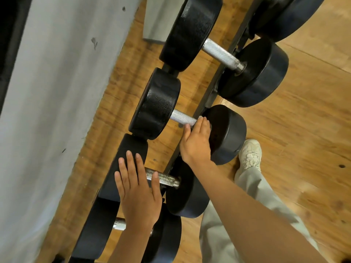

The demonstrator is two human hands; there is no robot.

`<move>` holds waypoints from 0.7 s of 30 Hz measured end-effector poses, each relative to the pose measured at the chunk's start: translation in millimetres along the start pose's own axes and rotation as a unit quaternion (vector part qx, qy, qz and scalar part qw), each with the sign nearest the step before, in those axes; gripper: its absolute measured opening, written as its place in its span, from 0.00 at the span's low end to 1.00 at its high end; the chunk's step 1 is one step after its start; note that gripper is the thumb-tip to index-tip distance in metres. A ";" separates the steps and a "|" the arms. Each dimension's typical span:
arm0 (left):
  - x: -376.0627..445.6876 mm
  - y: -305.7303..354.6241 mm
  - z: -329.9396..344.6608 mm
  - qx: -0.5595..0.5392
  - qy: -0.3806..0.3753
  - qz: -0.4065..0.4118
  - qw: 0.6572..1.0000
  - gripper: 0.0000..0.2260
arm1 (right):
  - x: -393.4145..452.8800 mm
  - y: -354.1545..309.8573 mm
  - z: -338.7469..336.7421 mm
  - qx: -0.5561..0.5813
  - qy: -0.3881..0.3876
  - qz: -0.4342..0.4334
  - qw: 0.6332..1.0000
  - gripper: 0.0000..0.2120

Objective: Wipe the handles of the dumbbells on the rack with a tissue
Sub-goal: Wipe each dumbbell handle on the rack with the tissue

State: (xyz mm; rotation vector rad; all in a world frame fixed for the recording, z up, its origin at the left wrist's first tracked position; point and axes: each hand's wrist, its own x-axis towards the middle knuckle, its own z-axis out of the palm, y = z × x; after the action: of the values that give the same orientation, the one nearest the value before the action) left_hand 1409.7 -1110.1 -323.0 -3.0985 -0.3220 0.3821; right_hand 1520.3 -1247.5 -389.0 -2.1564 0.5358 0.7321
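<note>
Several black dumbbells with knurled steel handles lie side by side on a dark rack [214,86], seen from above. My right hand [196,143] grips the near end of the middle dumbbell's handle [182,118], fingers curled over it and thumb underneath. A small pale scrap, maybe the tissue [200,117], peeks out at my fingertips. My left hand [138,192] lies flat with straight fingers on the far head and handle [167,180] of the dumbbell below. Another handle [220,54] above is bare.
A grey wall [57,92] runs close behind the rack on the left. Wooden floor [303,120] spreads to the right, where my pale shoe [250,154] and trouser leg stand beside the rack. A lower dumbbell's handle [118,223] shows under my left wrist.
</note>
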 end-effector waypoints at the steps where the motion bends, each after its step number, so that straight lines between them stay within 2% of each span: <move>1: -0.1 0.1 0.2 -0.002 0.001 0.001 1.000 0.29 | 2.7 -3.4 -0.2 0.018 0.005 0.000 1.000 0.27; 3: -0.5 -0.4 1.1 -0.004 0.005 0.004 1.000 0.29 | 8.0 -15.3 -2.2 0.035 -0.004 -0.029 0.999 0.25; 7: -0.2 -0.6 3.0 0.006 0.014 0.006 1.000 0.29 | 12.6 -41.5 4.8 0.099 -0.024 -0.167 0.981 0.23; 9: -0.1 -0.7 3.5 0.007 0.014 0.006 1.000 0.29 | 13.4 -38.3 9.7 0.103 -0.018 -0.199 0.974 0.22; 11: -0.2 -0.8 3.4 0.005 0.013 0.005 1.000 0.29 | 11.1 -20.3 9.2 0.083 0.003 -0.169 0.982 0.22; 14: -0.8 -0.6 3.5 0.006 0.011 0.004 1.000 0.28 | 7.0 6.9 1.9 0.068 0.050 -0.037 0.996 0.22; 16: -0.7 -1.0 4.2 0.008 0.011 0.000 1.000 0.28 | 9.5 1.5 0.0 0.070 0.056 0.006 0.996 0.22; 18: 0.2 -0.7 4.9 0.013 0.013 -0.002 1.000 0.28 | 13.9 -18.6 3.4 0.103 0.042 -0.023 0.993 0.20; 21: 0.9 -0.6 5.2 0.014 0.016 0.002 1.000 0.28 | 13.8 -44.6 15.6 0.161 -0.010 -0.156 0.974 0.24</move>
State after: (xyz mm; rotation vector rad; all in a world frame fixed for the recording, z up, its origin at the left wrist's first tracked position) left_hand 1409.2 -1109.5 -328.3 -3.0756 -0.3061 0.3322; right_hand 1551.5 -1210.1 -382.0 -1.8679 0.2729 0.4569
